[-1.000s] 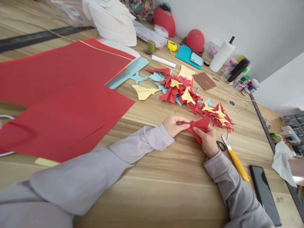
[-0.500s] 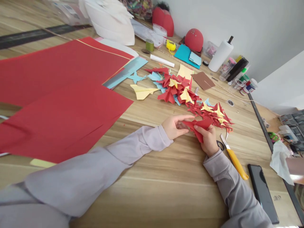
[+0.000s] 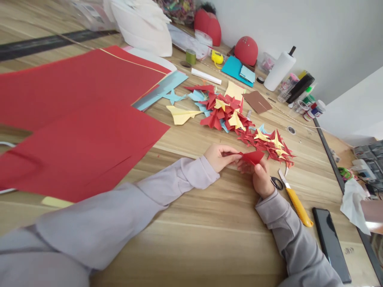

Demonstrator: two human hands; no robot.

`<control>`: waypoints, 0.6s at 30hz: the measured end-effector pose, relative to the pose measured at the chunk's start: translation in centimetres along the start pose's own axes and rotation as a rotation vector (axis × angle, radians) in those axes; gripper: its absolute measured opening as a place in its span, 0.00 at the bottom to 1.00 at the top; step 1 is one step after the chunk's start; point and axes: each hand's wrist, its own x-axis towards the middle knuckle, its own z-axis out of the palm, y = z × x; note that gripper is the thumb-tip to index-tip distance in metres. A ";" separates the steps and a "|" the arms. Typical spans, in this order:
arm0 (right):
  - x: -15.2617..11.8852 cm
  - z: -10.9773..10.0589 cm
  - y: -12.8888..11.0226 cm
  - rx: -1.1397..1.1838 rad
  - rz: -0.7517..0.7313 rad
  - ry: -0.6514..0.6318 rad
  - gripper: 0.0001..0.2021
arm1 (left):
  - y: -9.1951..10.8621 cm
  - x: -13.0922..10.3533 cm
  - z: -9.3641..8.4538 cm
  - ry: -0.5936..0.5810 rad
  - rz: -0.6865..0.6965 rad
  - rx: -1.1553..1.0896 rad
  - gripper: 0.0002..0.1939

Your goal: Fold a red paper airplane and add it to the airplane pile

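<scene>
A small folded red paper is held above the wooden table between my hands. The thumb and fingers of my left hand pinch its left end. My right hand is around its right side, fingers curled underneath and thumb raised near the edge; how firmly it grips is hard to see. Just beyond my hands is a pile of folded red paper pieces, with yellow paper planes and some light blue ones among them. Large red sheets cover the left of the table.
To the right lie a yellow-handled cutter, black-handled scissors and a black phone. Farther back are a brown card, a yellow tape measure, a white roll and several bottles and jars.
My left fingers have closed on the red paper's left end. The paper has turned, and my right thumb has come off its top face. The view has shifted slightly.
</scene>
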 end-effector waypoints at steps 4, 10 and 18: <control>0.2 0.4 -0.1 -0.118 0.018 0.093 0.18 | 0.1 0.0 0.1 0.031 0.008 0.009 0.11; 0.5 0.8 0.0 -0.209 0.034 0.183 0.12 | 0.3 -0.2 0.0 -0.015 0.035 0.027 0.13; 0.4 0.9 -0.3 -0.229 0.013 0.140 0.08 | 0.5 -0.1 -0.3 -0.056 -0.030 -0.019 0.12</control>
